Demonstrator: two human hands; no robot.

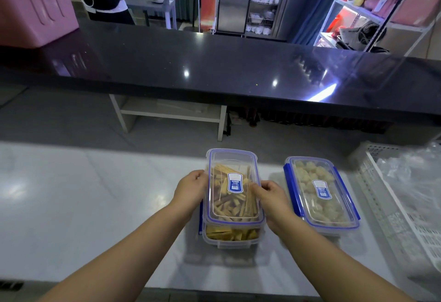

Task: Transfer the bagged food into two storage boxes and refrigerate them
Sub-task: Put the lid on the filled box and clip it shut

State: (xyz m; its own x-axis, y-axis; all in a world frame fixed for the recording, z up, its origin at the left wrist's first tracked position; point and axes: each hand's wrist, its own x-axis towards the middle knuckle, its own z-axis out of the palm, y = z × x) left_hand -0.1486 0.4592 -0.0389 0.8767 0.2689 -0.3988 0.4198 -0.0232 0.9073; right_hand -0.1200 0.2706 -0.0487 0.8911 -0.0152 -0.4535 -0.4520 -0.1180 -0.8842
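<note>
— On the near white counter, dead ahead: 2 clear plastic boxes, side by side but apart, long axes both running away from the person.

— Which one's live?

— The box between the hands. It's full of tan-yellow strips, stiff-looking and jumbled mostly lengthwise. Its lid lies over it on the same axis, but looks not seated: near end close to the rim, rest riding above it.

— Grip?

— Left hand has fingers curled onto the lid's left long edge. Right hand pinches the right long edge, thumb on top. 1 hand per long side, about mid-length, equally near. Both grasp the lid only, not the box.

— So the next move?

— My read: straight down, keeping the lid square to the rim, then the side clips. Lid is thin, glossy and flexible-looking with a blue seal line, so it could bow if pressed off-centre. Strips poking high might foul the seal.

— Other box?

— The second box, right of the right hand, holds pale rounded lumps with its lid on. The blue clips look flared out, so I can't call it locked.

— Anything else nearby?

— White perforated tray at far right holding crumpled clear bags. Glossy black counter beyond. Fridging is not started for either box.
</note>
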